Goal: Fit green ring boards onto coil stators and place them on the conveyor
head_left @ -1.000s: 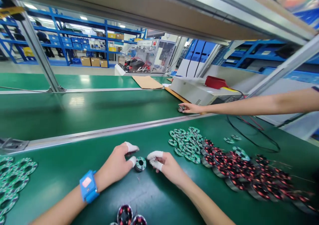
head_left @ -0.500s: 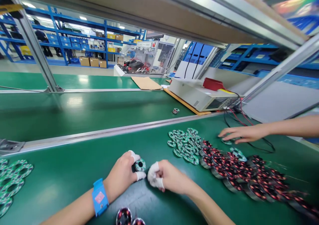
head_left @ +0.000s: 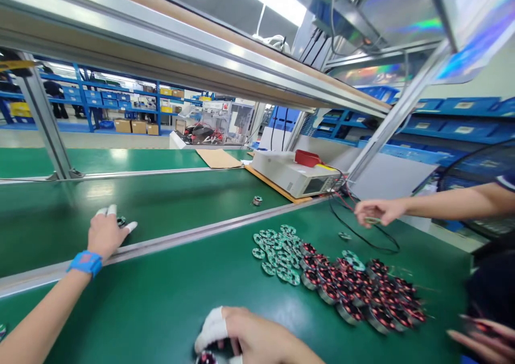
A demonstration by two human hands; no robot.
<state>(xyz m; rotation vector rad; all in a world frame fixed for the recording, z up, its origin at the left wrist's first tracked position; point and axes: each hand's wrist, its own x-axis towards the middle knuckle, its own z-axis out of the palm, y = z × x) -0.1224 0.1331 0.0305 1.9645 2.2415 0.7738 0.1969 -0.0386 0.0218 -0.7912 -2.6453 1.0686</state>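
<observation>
Round component (head_left: 121, 221) sits between the white-capped fingers and thumb of a worker's left hand (head_left: 105, 234), on the green lane (head_left: 177, 208) beyond a metal rail (head_left: 201, 231); whether the hand pinches it or stands spread around it cannot be told. The right hand (head_left: 237, 334) curls at the bottom edge, fingertips over a red-wound core (head_left: 206, 358), its grip unclear. A second component (head_left: 257, 200) rests farther right along the lane, near a boxy instrument (head_left: 295, 173). On the bench, green rings (head_left: 277, 246) lie heaped beside massed wound cores (head_left: 358, 289). At right, a co-worker's hand (head_left: 380, 212) holds a green ring (head_left: 373, 220) above the bench; another hand (head_left: 488, 340) is blurred.
</observation>
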